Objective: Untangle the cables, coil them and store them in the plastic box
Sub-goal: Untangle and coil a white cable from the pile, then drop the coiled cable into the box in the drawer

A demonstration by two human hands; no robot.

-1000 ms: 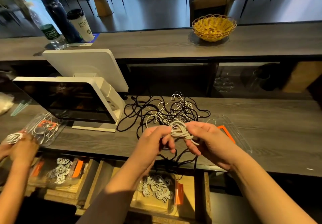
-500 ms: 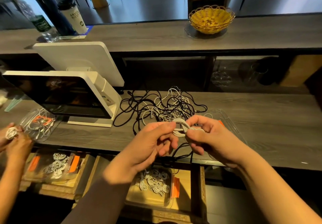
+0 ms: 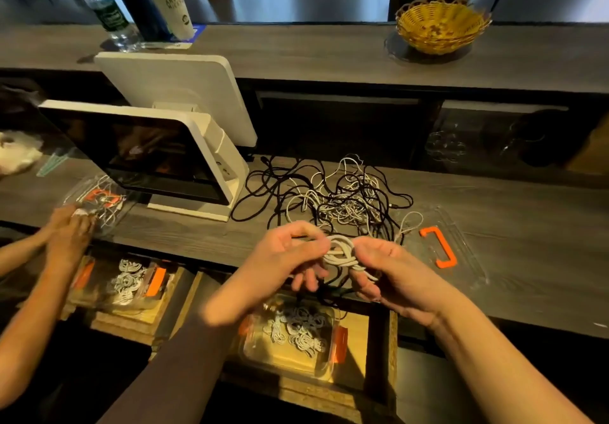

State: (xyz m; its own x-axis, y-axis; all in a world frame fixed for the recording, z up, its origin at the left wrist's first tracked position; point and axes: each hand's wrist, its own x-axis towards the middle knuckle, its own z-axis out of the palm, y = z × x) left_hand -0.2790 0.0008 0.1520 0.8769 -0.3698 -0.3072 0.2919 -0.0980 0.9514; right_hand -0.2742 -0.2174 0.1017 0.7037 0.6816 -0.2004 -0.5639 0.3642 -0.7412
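A coiled white cable (image 3: 341, 253) is held between my two hands above the counter's front edge. My left hand (image 3: 283, 258) pinches its left side. My right hand (image 3: 392, 275) grips its right side with curled fingers. Behind them a tangle of black and white cables (image 3: 333, 197) lies on the grey counter (image 3: 527, 225). Below my hands, a clear plastic box (image 3: 290, 354) with orange latches sits in an open wooden drawer and holds several coiled white cables. Its clear lid with an orange handle (image 3: 440, 247) lies on the counter to the right.
A white point-of-sale screen (image 3: 158, 156) stands at the left. Another person's hands (image 3: 71, 229) work over a second clear lid, with a second box of coils (image 3: 125, 282) below. On the upper shelf stand a yellow basket (image 3: 441, 24), bottles and a cup (image 3: 173, 4).
My hands have kept wrapping the white coil, and my right palm has turned up more. The other person's hands moved right onto the lid at the left.
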